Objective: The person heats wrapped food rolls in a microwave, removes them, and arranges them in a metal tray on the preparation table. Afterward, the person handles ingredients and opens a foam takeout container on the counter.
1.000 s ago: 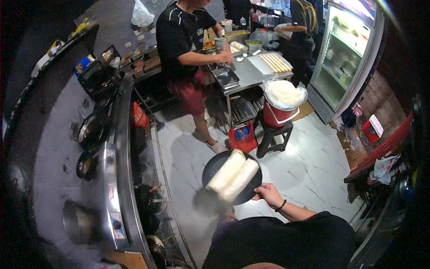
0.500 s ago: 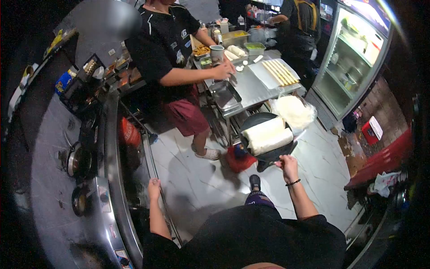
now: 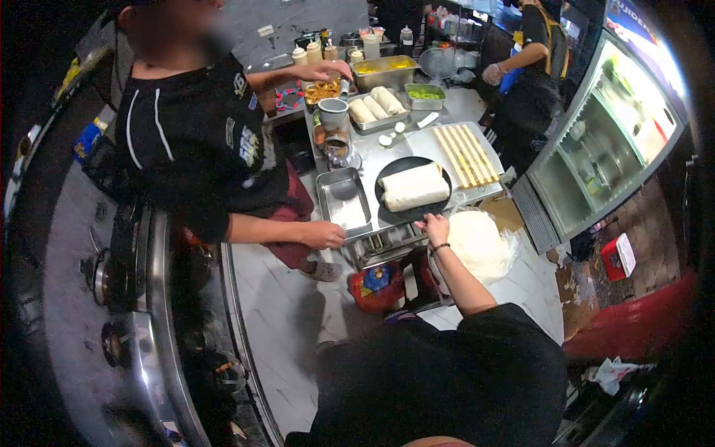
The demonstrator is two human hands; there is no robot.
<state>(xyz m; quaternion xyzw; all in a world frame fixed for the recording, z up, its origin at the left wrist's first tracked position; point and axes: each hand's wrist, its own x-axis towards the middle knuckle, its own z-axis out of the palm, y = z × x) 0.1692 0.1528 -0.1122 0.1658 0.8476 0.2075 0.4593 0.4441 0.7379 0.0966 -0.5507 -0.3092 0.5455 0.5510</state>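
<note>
My right hand (image 3: 433,229), with a dark bracelet at the wrist, has its fingers closed at the near rim of a black round tray (image 3: 398,216). White flatbread wraps (image 3: 415,186) lie side by side on the tray. It is over the metal table (image 3: 402,141), between an empty steel pan (image 3: 343,203) and a striped wooden board (image 3: 468,156); whether it rests fully on the table, I cannot tell. Below and right of my hand is a clear bag of pale flatbreads (image 3: 480,246). My left hand is out of view.
At the left, a co-worker (image 3: 194,156) stands with one hand by the steel pan. Behind are a pan of wraps (image 3: 377,106), food containers and sauce bottles (image 3: 313,52). Another person (image 3: 532,59) is near the glass-door fridge (image 3: 596,141). Stoves (image 3: 141,357) line the left.
My right hand has brought the black tray with the wraps forward and left, over the table. My left hand has left the view. The co-worker's hands have moved apart.
</note>
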